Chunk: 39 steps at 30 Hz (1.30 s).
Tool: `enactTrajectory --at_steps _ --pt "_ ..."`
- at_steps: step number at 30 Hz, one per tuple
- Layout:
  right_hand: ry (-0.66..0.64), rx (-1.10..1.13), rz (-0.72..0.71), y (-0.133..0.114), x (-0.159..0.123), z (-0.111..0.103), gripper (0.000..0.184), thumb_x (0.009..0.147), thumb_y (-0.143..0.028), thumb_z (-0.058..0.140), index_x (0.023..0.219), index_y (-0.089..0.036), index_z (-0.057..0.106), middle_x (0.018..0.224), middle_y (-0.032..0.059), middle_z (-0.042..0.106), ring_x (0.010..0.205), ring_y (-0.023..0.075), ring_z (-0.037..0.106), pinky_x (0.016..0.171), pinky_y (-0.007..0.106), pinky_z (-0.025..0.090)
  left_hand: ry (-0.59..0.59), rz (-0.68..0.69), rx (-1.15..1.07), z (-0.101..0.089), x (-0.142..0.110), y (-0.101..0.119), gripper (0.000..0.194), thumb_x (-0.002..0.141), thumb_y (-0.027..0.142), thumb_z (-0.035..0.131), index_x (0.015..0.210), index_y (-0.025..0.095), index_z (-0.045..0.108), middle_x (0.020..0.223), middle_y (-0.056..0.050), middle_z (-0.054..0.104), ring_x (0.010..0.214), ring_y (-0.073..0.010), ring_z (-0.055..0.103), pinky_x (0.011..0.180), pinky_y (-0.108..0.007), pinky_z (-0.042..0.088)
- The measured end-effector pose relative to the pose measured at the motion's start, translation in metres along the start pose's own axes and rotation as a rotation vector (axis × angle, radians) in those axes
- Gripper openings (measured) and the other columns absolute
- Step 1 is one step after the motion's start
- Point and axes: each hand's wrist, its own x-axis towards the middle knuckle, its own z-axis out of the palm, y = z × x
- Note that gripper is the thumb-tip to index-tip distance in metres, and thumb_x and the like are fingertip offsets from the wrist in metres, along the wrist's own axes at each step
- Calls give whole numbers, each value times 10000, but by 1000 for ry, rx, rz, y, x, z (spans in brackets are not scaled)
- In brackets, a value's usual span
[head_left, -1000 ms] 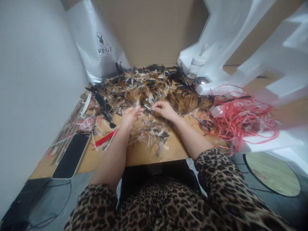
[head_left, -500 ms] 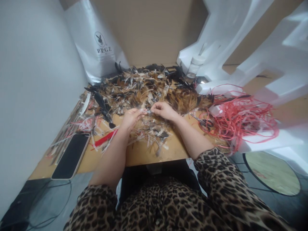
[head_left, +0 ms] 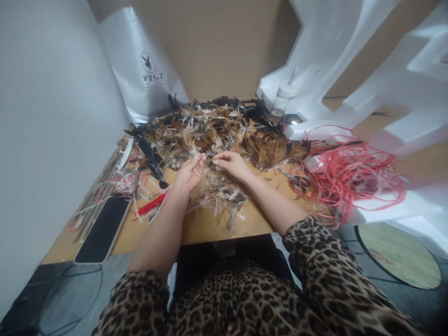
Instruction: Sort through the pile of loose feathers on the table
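My left hand (head_left: 191, 173) is closed in a pinch at the near edge of a big heap of brown, black and white feathers (head_left: 206, 121). A pale feather (head_left: 194, 150) stands up at its fingertips. A short gap to the right, my right hand (head_left: 233, 164) has thumb and fingertips pressed together. Whatever lies in that pinch is too small to make out. Below both hands, loose feather scraps (head_left: 224, 191) are strewn over the wooden table (head_left: 245, 226).
A phone (head_left: 104, 228) lies at the left by several thin sticks (head_left: 94, 186) and a red strip (head_left: 151, 205). To the right are scissors (head_left: 297, 179) and tangled red string (head_left: 357, 177). Behind stand a silver bag (head_left: 140, 70) and a lidded bottle (head_left: 282, 102). A round stool (head_left: 399, 256) is below right.
My hands were meeting over a small pale piece; now they are slightly apart. The left fingertips have shifted a little left and up, the right hand also a little left.
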Motion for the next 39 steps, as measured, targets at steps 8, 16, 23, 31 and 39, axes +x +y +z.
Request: enactTrajectory --at_steps 8,16,23,31,39 --pt "107 131 16 2 0 7 242 639 -377 652 663 -146 584 642 -25 587 602 85 491 654 229 392 -119 -41 123 1 -3 -9 138 773 46 516 761 81 649 772 -62 668 695 -63 631 622 -100 484" --pt "76 85 -66 2 0 4 189 674 -333 612 688 -145 591 688 -6 598 642 94 513 677 234 408 -133 -48 193 1 -4 -11 35 706 75 613 671 73 615 757 -74 668 684 -77 630 613 -125 479" --pt "51 39 -41 2 -1 3 193 666 -337 612 693 -146 610 700 9 620 653 105 532 689 243 422 -116 -5 290 -1 -2 -16 112 640 137 691 656 76 599 753 -83 672 676 -88 631 641 -163 479" --pt "95 226 142 2 0 6 213 601 -335 660 670 -139 612 641 -8 611 576 79 505 641 224 405 -140 45 363 0 -4 -19 147 633 206 704 661 94 614 731 -72 676 685 -103 633 679 -197 483" --pt "128 233 128 -1 0 7 208 603 -329 649 654 -136 594 630 -9 595 569 79 498 639 228 407 -139 -17 333 1 -5 -17 132 659 175 682 701 74 610 766 -96 680 673 -101 638 614 -167 474"
